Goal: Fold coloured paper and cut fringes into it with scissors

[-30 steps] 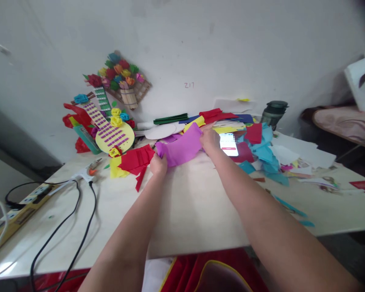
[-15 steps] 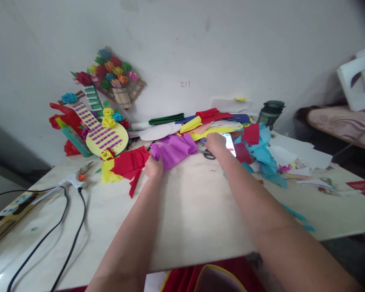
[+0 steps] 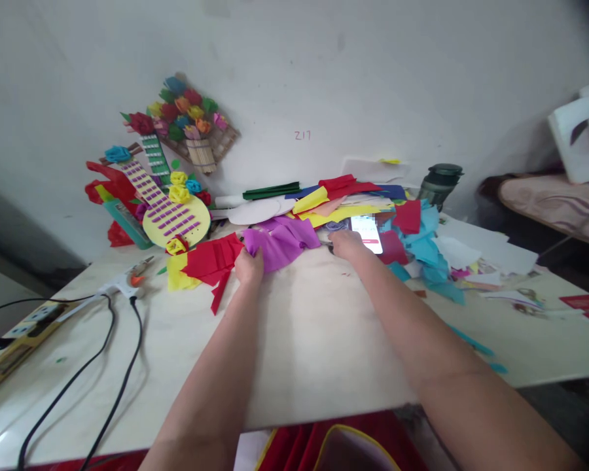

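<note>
My left hand (image 3: 249, 265) is closed on the left edge of a crumpled sheet of purple crepe paper (image 3: 287, 245), which lies on the table. Folded red crepe paper (image 3: 209, 260) sits just left of that hand, partly over a yellow piece (image 3: 180, 275). My right hand (image 3: 346, 244) is lowered to the table with its fingers closed on a pair of scissors (image 3: 330, 249); only a dark bit of the handle shows beside the fingers, and the rest is hidden. A lit phone (image 3: 366, 234) lies right behind this hand.
Stacked colored paper (image 3: 343, 190) lies along the wall, with blue crepe paper (image 3: 425, 245) and a dark bottle (image 3: 439, 183) to the right. At left are a glue gun (image 3: 125, 281), its black cord, a power strip (image 3: 24, 333) and a flower-decorated paper guitar (image 3: 177, 222).
My right hand has come down and toward me, from beside the phone onto the scissors' handle, uncovering more of the phone. My left hand keeps its hold on the purple crepe paper.
</note>
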Tool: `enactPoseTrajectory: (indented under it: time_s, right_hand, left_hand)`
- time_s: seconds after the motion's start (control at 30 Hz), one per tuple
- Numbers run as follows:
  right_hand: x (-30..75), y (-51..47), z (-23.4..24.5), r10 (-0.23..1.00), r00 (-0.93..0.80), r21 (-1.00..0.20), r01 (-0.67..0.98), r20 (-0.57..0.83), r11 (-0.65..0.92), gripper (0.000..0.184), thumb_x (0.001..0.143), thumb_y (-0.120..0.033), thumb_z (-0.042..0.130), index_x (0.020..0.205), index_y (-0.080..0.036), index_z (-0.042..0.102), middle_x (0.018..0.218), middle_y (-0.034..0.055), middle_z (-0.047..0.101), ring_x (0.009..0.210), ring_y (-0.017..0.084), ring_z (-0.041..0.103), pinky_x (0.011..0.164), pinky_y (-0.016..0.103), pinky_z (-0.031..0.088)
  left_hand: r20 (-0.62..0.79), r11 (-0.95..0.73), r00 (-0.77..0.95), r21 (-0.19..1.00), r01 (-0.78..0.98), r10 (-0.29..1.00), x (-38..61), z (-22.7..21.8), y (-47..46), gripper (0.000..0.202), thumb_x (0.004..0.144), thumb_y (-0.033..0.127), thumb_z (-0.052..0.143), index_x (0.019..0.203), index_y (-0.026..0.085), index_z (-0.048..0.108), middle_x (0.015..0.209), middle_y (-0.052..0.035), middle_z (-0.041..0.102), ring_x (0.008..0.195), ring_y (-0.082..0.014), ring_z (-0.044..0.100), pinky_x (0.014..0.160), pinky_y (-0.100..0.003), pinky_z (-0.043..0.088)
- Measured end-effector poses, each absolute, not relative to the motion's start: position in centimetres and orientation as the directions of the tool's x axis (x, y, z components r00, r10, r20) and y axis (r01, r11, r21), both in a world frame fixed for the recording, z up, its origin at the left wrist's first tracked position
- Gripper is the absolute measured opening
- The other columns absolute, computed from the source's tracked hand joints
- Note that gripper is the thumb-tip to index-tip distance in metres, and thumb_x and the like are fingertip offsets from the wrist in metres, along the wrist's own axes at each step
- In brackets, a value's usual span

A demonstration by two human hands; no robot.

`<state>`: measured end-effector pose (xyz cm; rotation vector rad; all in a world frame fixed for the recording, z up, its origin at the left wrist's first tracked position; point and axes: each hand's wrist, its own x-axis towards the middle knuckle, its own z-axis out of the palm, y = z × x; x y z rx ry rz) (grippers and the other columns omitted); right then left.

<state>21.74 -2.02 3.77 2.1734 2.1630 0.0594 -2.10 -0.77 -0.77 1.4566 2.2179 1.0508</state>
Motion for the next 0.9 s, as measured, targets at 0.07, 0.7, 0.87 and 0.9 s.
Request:
enactPoseTrajectory:
  time_s: [0.07,0.7,0.87,0.9]
  right_hand:
    - [21.5,-2.2,4.0,0.999,0.005,0.099,0.995,-0.043,-0.001,0.035,0.075,-0.012,0.052,0.109,-0.014,0.062,0.114,0.0160,0.061,0.104,0.029,0.058,0.081,0.037,0.046]
    - [20.3,-4.4,6.0,0.999,0.012,-0.875,0.483,0.053,0.040,0.033,0.076,-0.035,0.061,0.101,-0.015,0.058,0.067,0.0031,0.063,0.050,0.012,0.057,0.038,0.020,0.035]
    - [19.3,-4.8,2.9,0.945,-0.307,-0.974,0.220,-0.112,-0.044,0.037,0.073,-0.050,0.064,0.078,-0.015,0.053,0.060,0.0014,0.059,0.041,0.008,0.052,0.031,0.017,0.030]
    - [19.5,-4.9,2.6,0.921,-0.362,-0.975,0.210,-0.143,-0.069,0.038,0.073,-0.051,0.063,0.079,-0.016,0.052,0.059,0.0011,0.059,0.041,0.009,0.053,0.030,0.017,0.031]
  left_hand:
    - [0.148,0.220,-0.451,0.714,0.665,0.880,-2.2,-0.9,-0.6,0.031,0.076,0.042,0.052,0.091,0.017,0.060,0.091,-0.0135,0.067,0.089,-0.0274,0.063,0.074,-0.035,0.047]
    - [0.166,0.072,-0.431,0.872,0.484,0.887,-3.4,-1.4,0.5,0.031,0.072,0.037,0.060,0.089,0.011,0.061,0.081,-0.0099,0.065,0.076,-0.0207,0.062,0.065,-0.027,0.046]
    - [0.219,0.020,-0.423,0.870,0.492,0.879,-4.0,-1.7,0.9,0.035,0.071,0.042,0.060,0.088,0.011,0.060,0.079,-0.0092,0.064,0.072,-0.0198,0.061,0.063,-0.028,0.046]
    - [0.224,0.017,-0.424,0.869,0.495,0.878,-4.0,-1.7,0.9,0.035,0.071,0.042,0.060,0.087,0.011,0.060,0.079,-0.0091,0.064,0.072,-0.0197,0.061,0.062,-0.028,0.046]
